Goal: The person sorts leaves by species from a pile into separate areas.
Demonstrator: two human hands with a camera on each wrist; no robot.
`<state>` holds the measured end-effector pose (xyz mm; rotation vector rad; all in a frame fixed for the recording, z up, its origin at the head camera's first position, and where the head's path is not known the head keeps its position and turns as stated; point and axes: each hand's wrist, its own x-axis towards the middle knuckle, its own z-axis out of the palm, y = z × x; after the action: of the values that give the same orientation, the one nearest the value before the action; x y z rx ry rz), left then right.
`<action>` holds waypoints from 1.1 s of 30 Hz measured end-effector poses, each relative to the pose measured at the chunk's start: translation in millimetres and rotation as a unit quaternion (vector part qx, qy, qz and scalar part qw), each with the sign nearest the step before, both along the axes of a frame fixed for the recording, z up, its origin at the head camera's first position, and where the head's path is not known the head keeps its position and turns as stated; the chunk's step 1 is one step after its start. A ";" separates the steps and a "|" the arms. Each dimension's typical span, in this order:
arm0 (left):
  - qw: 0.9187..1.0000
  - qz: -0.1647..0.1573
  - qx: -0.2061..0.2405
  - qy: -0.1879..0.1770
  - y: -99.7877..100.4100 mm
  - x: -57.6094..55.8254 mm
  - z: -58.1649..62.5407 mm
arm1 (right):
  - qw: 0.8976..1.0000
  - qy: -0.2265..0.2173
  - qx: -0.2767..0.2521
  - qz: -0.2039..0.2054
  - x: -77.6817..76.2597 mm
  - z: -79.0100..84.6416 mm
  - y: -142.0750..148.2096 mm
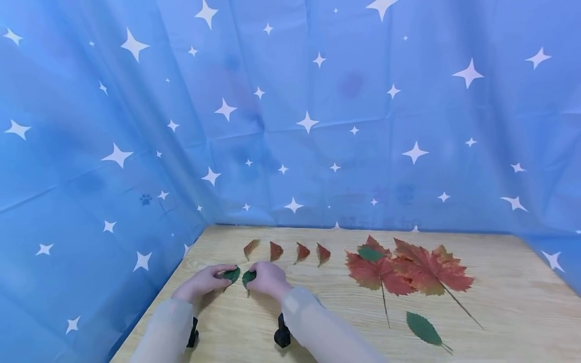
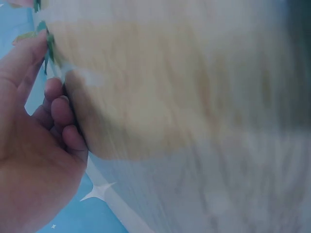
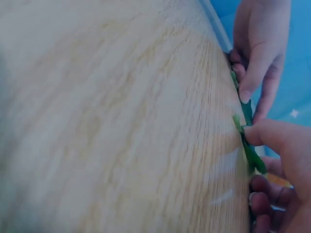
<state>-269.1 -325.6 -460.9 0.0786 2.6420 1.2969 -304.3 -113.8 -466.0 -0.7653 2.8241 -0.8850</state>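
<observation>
The person's left hand [image 1: 205, 280] is pinching one green leaf [image 1: 232, 275] between thumb and fingers, and the right hand [image 1: 270, 280] is likewise pinching a second green leaf [image 1: 248, 277]; both leaves are lying on the near side of the row of four small red leaves [image 1: 275, 251], towards its left end. The held pair is sitting close together; whether the two are touching, I am not able to confirm. As to progress, the row is lying spaced out and free of the fingers, so I am judging that portion done. The green pair is not yet being released, so I am rating its placing as unfinished. Right of the row, two large red leaves [image 1: 433, 272] are lying with their edges meeting and stalks reaching towards the near side; a small green leaf [image 1: 369, 253] is resting on the left one. A loose green leaf [image 1: 423, 327] is lying right of the row and nearer the person. Neither hand is touching these. The surface [image 1: 340, 312] is showing pale wood grain around the row. A creased blue sheet [image 1: 272, 126] with white stars is hanging behind the row and along its left.
</observation>
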 end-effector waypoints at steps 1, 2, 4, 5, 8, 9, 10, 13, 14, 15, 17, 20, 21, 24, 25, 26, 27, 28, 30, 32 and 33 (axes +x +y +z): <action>1.000 0.001 -0.010 0.001 0.6 -0.8 0.9 | 1.000 0.002 -0.004 -0.002 -0.7 0.2 0.1; 1.000 0.003 -0.021 0.000 1.2 -1.3 1.8 | 1.000 0.003 -0.005 -0.002 -1.3 0.2 -0.1; 1.000 -0.001 -0.026 -0.005 2.8 -1.9 3.0 | 1.000 0.001 -0.009 -0.001 -1.9 -0.1 0.7; 1.000 -0.002 -0.028 -0.008 3.6 -2.5 2.7 | 1.000 -0.002 -0.013 -0.001 -2.2 -0.6 1.6; 1.000 -0.016 -0.022 -0.014 5.7 -3.4 4.5 | 0.999 -0.016 -0.034 -0.001 -2.0 -0.4 5.8; 0.999 -0.025 -0.018 -0.016 6.7 -3.7 5.2 | 0.999 -0.024 -0.045 -0.002 -1.9 0.2 7.7; 0.999 -0.025 -0.016 -0.020 7.4 -4.0 6.3 | 0.998 -0.034 -0.056 -0.003 -2.0 0.9 9.8; 0.999 -0.035 -0.023 -0.024 7.3 -5.0 8.0 | 0.995 -0.057 -0.087 0.000 -2.1 3.8 17.0; 0.999 -0.037 -0.020 -0.028 6.5 -5.0 8.8 | 0.994 -0.062 -0.095 0.003 -2.1 5.3 19.5; 0.999 -0.037 -0.021 -0.029 5.3 -4.9 8.9 | 0.993 -0.064 -0.101 0.007 -1.9 7.5 22.2; 0.999 -0.042 -0.018 -0.029 0.7 -5.2 8.4 | 0.993 -0.056 -0.103 0.014 -1.8 11.4 28.5; 0.998 -0.063 0.000 -0.030 -6.3 -6.9 7.3 | 0.995 -0.023 -0.089 0.025 -2.2 19.9 42.4; 0.997 -0.074 0.001 -0.031 -8.4 -7.4 7.3 | 0.995 -0.017 -0.089 0.028 -1.7 23.7 48.5; 0.995 -0.094 0.019 -0.039 -13.8 -7.8 10.3 | 0.996 -0.010 -0.081 0.036 0.4 36.4 69.6; 0.994 -0.097 0.020 -0.040 -14.3 -7.2 12.6 | 0.996 -0.014 -0.080 0.035 2.0 41.3 77.7; 0.995 -0.094 0.014 -0.040 -14.2 -6.7 15.6 | 0.996 -0.015 -0.078 0.034 3.3 45.8 86.3; 0.995 -0.091 0.005 -0.032 -13.3 -6.2 19.0 | 0.996 -0.016 -0.076 0.034 4.5 50.1 95.2; 0.996 -0.087 -0.009 -0.019 -12.2 -6.2 22.6 | 0.997 -0.014 -0.073 0.033 5.9 54.0 104.7; 0.996 -0.083 -0.044 0.013 -7.7 -7.3 30.7 | 0.997 -0.011 -0.074 0.033 8.9 60.3 124.9; 0.993 -0.076 -0.075 0.050 -0.3 -10.2 40.2 | 0.996 -0.014 -0.082 0.037 12.3 64.0 146.2; 0.991 -0.078 -0.084 0.069 4.1 -12.3 45.1 | 0.995 -0.017 -0.087 0.040 14.3 65.1 157.3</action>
<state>-281.4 -321.5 -415.8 0.3544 2.7840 1.0503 -290.0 43.4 -400.9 -0.8688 2.6921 -1.1305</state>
